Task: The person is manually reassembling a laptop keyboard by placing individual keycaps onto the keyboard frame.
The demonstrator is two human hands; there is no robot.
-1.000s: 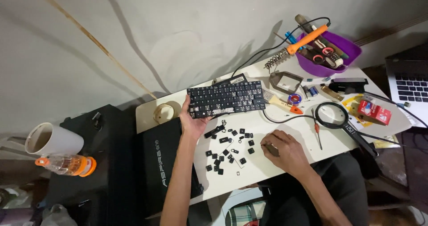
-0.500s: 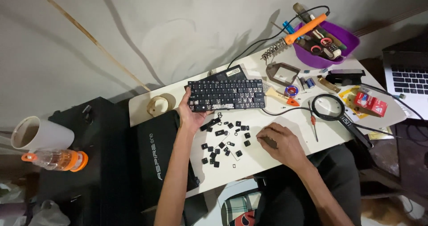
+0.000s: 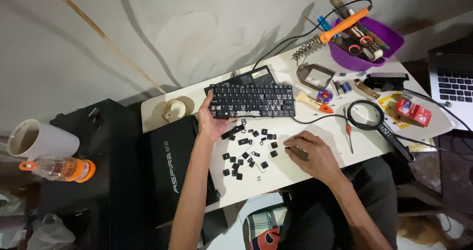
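Left hand: my left hand grips the left end of the black keyboard, thumb up over the top face and fingers curled under the near edge, so the board is pinned flat and cannot slide while keys are off it.
Right hand: my right hand rests palm down on the white table, fingers bent and closed loosely over something small and dark at the fingertips; I cannot tell what it is or how firmly it is pinched.
Keyboard: it lies flat toward the far side of the table, long side running left to right, most caps seated, with a black cable leading off its far edge.
Loose keycaps: a scatter of small black keycaps lies on the table between my two hands, just near of the keyboard, spread out singly rather than piled, which I judge keeps each one easy to pick.
Right of the keyboard: a small orange-tipped tool, a screwdriver and a magnifying glass lie within reach of my right hand.
Far right: a purple bowl holds tools, and an orange-handled soldering iron sits in its coil stand, tip kept away from the work.
Left side: a closed black laptop sits beside the table, with a white mug and an orange-capped bottle well apart to the left.
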